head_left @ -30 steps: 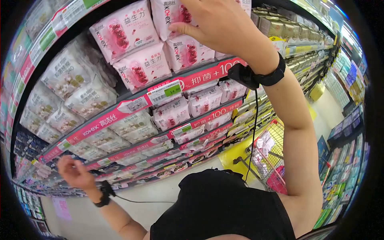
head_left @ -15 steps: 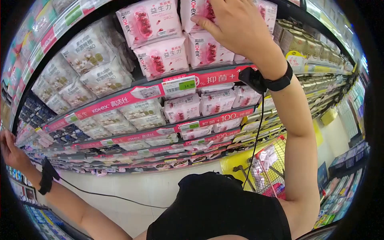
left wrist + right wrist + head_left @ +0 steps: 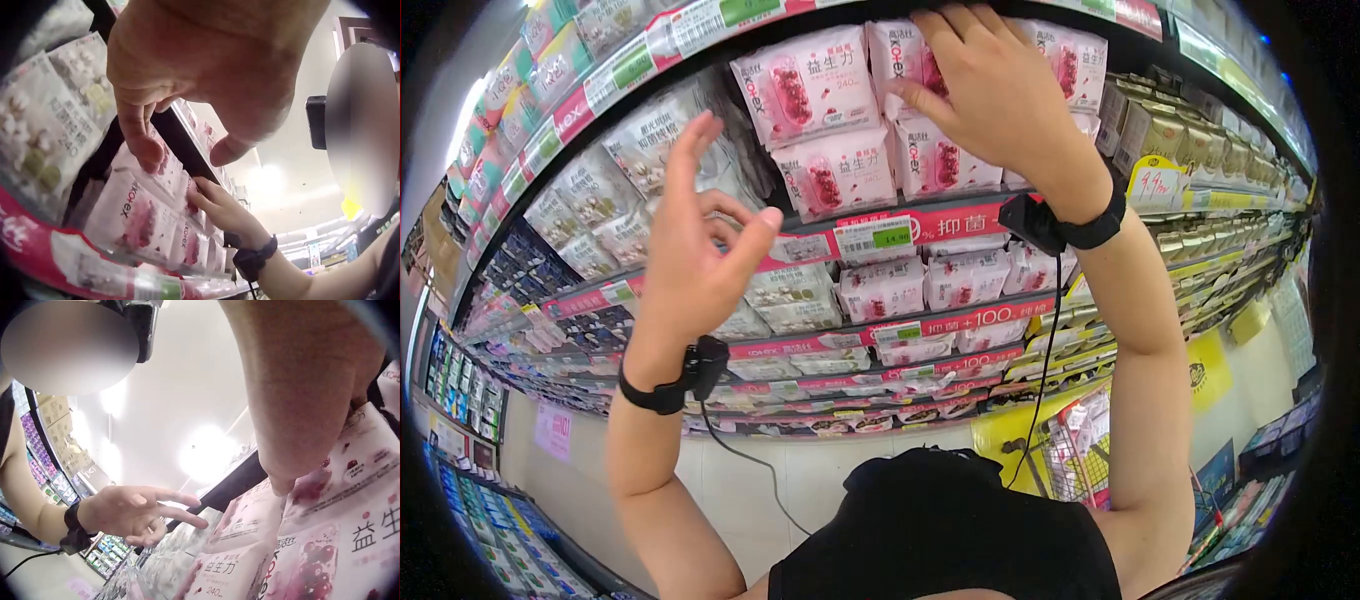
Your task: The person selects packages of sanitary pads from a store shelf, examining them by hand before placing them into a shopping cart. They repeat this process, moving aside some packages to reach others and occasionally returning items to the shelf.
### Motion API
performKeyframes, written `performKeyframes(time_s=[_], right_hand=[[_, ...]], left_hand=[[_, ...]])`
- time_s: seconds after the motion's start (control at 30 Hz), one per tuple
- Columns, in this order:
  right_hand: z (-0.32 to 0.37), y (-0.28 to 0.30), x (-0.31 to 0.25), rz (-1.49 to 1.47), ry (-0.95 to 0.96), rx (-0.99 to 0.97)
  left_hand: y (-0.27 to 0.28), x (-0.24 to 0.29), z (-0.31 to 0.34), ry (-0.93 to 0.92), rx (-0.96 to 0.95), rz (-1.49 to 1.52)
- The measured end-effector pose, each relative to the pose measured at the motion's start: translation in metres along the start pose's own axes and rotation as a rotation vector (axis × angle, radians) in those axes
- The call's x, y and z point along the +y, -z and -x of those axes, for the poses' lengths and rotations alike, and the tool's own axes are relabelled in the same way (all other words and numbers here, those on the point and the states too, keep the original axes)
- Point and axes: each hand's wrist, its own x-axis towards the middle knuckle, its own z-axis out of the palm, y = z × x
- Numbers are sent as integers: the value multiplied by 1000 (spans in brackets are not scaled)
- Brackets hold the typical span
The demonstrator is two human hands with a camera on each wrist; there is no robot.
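Pink packs stand two high on the upper shelf. My right hand [image 3: 1000, 95] lies over the upper middle pack [image 3: 897, 52], its fingers reaching over the top edge and its thumb on the front. In the right wrist view the thumb touches the gap beside a pink pack [image 3: 247, 512]. My left hand [image 3: 700, 255] is raised before the shelf, left of the upper left pink pack [image 3: 810, 85], thumb and index finger spread, other fingers partly bent, holding nothing. The left wrist view has this hand [image 3: 206, 69] above the pink packs [image 3: 140, 219].
White cotton-print packs [image 3: 650, 140] stand left of the pink ones, gold packs [image 3: 1155, 130] to the right. A pink shelf strip [image 3: 960, 222] with a price tag [image 3: 880, 237] runs below. A shopping cart [image 3: 1080, 450] with packs stands at lower right.
My left hand has risen from the lower left to the front of the shelf. The right hand remains at the upper middle pack, while the shelf has shifted right and slightly down in the head view.
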Motion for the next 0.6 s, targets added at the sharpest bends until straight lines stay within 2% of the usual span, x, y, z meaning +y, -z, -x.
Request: performKeyframes(time_s=[0.1,0.23,0.6], right_hand=[[1,3,0,-10,-56,-123],[2,5,1,-45,-36,-79],[5,9,1,-104,-56,-89]], left_hand=[[-8,2,-13,106,-39,82],[-22,-4,-25,171,-68,228],[-33,-3,-28,138,-56,266]])
